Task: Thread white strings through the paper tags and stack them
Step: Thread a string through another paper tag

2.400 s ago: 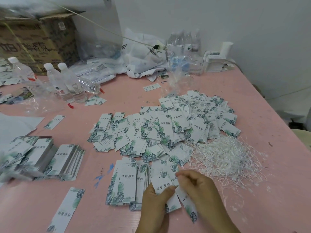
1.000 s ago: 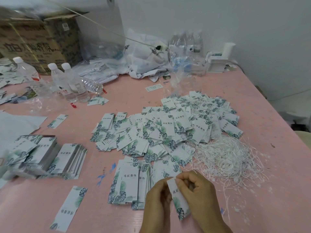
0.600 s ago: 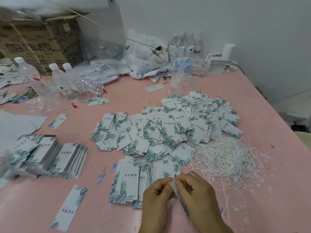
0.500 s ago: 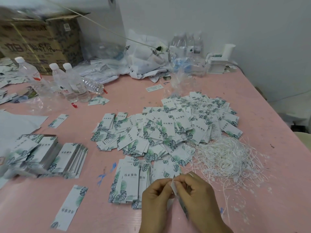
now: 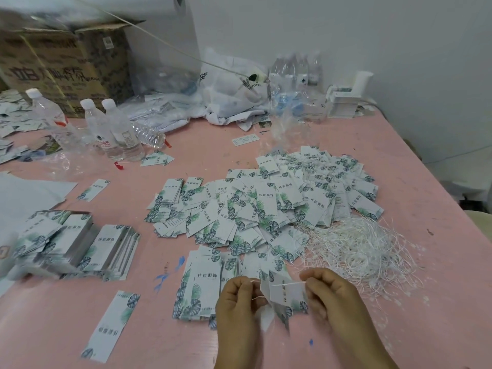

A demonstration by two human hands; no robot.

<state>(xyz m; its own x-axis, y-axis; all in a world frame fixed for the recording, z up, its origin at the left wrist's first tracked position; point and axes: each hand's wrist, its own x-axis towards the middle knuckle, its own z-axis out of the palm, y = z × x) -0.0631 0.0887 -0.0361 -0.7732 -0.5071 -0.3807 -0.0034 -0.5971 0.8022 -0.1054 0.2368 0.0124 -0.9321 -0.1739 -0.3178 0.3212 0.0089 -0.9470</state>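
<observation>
Above the pink table (image 5: 399,161), left hand (image 5: 237,299) and right hand (image 5: 331,296) pinching white string (image 5: 286,284) through tag (image 5: 287,295)

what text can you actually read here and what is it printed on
"纬宸服饰": paper tags, clearest on the tag stack near the left hand.
"VOTEL", start cut off: white plastic bag.
Cardboard box: large characters, too blurred to read.
Water bottle labels: too small to read.

The worktop (image 5: 399,166) is pink with a matt finish, scuffed and flecked with paint. The tags (image 5: 266,203) are smooth white printed paper. The strings (image 5: 356,249) look thin and slightly glossy — a loose tangle. The bottles (image 5: 119,137) are clear shiny plastic with white caps, and the box (image 5: 61,65) is dull brown cardboard.
</observation>
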